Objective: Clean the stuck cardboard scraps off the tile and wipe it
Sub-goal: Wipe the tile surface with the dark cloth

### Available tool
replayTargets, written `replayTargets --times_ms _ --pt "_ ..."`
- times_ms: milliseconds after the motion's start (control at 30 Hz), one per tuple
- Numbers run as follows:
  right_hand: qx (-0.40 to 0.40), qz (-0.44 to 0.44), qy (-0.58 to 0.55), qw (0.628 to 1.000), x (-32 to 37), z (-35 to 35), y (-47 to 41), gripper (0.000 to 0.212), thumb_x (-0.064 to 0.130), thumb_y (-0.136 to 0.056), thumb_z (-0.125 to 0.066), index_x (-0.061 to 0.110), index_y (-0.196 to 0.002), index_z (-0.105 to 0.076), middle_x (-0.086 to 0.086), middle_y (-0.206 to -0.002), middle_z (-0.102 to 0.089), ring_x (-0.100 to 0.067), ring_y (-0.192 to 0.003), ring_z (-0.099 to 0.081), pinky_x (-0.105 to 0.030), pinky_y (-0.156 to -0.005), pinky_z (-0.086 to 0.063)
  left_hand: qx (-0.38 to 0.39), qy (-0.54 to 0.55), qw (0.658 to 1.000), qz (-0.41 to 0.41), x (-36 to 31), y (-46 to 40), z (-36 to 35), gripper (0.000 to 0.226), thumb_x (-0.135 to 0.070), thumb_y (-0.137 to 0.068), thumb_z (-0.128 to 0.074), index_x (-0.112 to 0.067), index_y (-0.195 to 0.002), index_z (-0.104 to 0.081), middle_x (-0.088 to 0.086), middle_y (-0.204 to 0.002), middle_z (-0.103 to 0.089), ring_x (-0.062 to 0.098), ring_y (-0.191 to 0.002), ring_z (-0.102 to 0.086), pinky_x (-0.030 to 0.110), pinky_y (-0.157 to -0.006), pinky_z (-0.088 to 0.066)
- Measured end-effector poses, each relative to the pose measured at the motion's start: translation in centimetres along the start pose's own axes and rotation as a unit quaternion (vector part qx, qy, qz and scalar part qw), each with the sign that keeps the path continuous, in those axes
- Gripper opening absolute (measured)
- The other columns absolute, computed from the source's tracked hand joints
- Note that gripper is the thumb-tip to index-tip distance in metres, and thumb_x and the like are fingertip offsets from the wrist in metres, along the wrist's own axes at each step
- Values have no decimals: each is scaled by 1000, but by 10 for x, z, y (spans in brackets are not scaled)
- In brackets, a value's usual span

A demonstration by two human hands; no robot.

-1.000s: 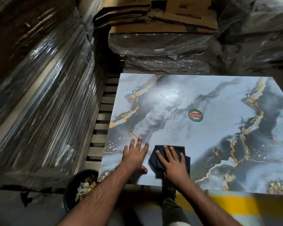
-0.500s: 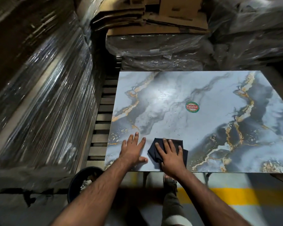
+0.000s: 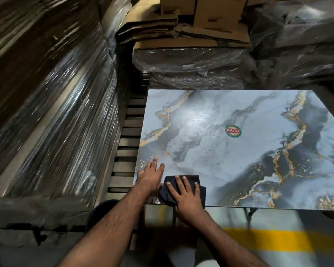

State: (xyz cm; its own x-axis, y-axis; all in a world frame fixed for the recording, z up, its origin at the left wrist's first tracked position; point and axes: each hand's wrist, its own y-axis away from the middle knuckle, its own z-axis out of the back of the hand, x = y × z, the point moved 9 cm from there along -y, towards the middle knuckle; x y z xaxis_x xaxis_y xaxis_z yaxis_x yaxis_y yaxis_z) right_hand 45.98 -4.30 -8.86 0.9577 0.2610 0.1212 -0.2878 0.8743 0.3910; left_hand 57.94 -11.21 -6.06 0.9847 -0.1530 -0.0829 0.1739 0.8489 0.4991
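Left to right: wrapped stacks (image 3: 52, 122) are sitting at left, black bucket (image 3: 102, 211) now mostly hidden behind the left forearm. Left hand (image 3: 149, 178) is staying flat, fingers spread, on the tile's (image 3: 239, 160) near-left corner. Right hand (image 3: 185, 195) is pressing flat on the dark cloth (image 3: 181, 187), which has slid closer to the left hand and the near edge than 0.5 s ago. Round sticker (image 3: 232, 131) is sitting mid-tile, unchanged.
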Motion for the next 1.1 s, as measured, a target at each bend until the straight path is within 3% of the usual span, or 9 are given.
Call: replayTargets --times_ms 100,167,233,400,633,733,800,900,1100 --pt "-5 10 -8 1000 -1 -9 10 104 40 -55 -83 31 -148 -39 -11 -160 -26 -37 -143 -34 -67 -104 -31 -1 -10 1000 3 1 -2 -2 81 -37 -95 -57 -26 -156 -5 8 -164 10 28 -151 -1 57 -115 -24" --pt "-9 -2 9 1000 -6 -18 5 109 45 -35 -84 31 -138 -50 -11 -146 -51 -34 -130 -52 -63 -96 -42 -1 -17 1000 4 3 -4 -1 82 -39 -94 -58 -27 -156 -5 7 -164 9 28 -150 -2 56 -114 -26" --pt "-6 -4 -3 1000 -7 -8 -11 102 43 -46 -78 30 -142 -46 -11 -150 -46 -35 -136 -46 -65 -101 -36 -2 -21 1000 6 4 -6 -1 82 -37 -93 -59 -28 -156 -6 7 -164 8 28 -150 -3 55 -113 -28" --pt "12 -30 -24 999 -24 41 -69 82 36 -96 -50 34 -157 6 -6 -164 16 -29 -151 14 -62 -115 4 -2 -20 1000 9 5 -5 -2 84 -43 -93 -57 -26 -156 -3 3 -164 10 25 -151 -2 55 -114 -28" --pt "16 -33 -5 999 -12 20 -26 85 36 -95 -53 35 -156 6 -6 -164 17 -29 -151 14 -60 -116 1 -3 -18 1000 9 8 -7 1 87 -46 -92 -58 -22 -156 -3 0 -164 9 23 -151 -3 56 -111 -30" --pt "28 -22 8 999 0 -6 0 113 45 -53 -90 30 -151 -35 -14 -158 -31 -38 -144 -29 -66 -102 -34 -2 -21 1000 10 8 -7 -1 88 -44 -92 -60 -21 -156 -4 1 -164 8 24 -150 -4 58 -110 -31" --pt "15 -29 13 999 -2 -5 -7 120 44 -37 -94 27 -145 -44 -14 -150 -46 -37 -137 -40 -65 -94 -42 -11 -17 1000 13 8 -12 4 86 -42 -88 -66 -22 -153 -13 3 -163 0 25 -148 -11 59 -107 -33" --pt "-1 -7 -10 1000 -10 27 -42 89 37 -90 -59 32 -157 -1 -9 -165 6 -31 -152 4 -63 -115 -5 -15 3 1000 12 7 -25 16 67 -33 -86 -69 -22 -141 -32 4 -153 -20 27 -138 -25 56 -102 -37" --pt "40 -55 -42 997 -22 58 -104 80 35 -99 -48 33 -156 8 -7 -164 19 -30 -150 16 -61 -116 3 -55 36 998 7 14 -47 31 57 -25 -88 -64 -23 -138 -37 6 -148 -27 29 -133 -30 48 -105 -36"
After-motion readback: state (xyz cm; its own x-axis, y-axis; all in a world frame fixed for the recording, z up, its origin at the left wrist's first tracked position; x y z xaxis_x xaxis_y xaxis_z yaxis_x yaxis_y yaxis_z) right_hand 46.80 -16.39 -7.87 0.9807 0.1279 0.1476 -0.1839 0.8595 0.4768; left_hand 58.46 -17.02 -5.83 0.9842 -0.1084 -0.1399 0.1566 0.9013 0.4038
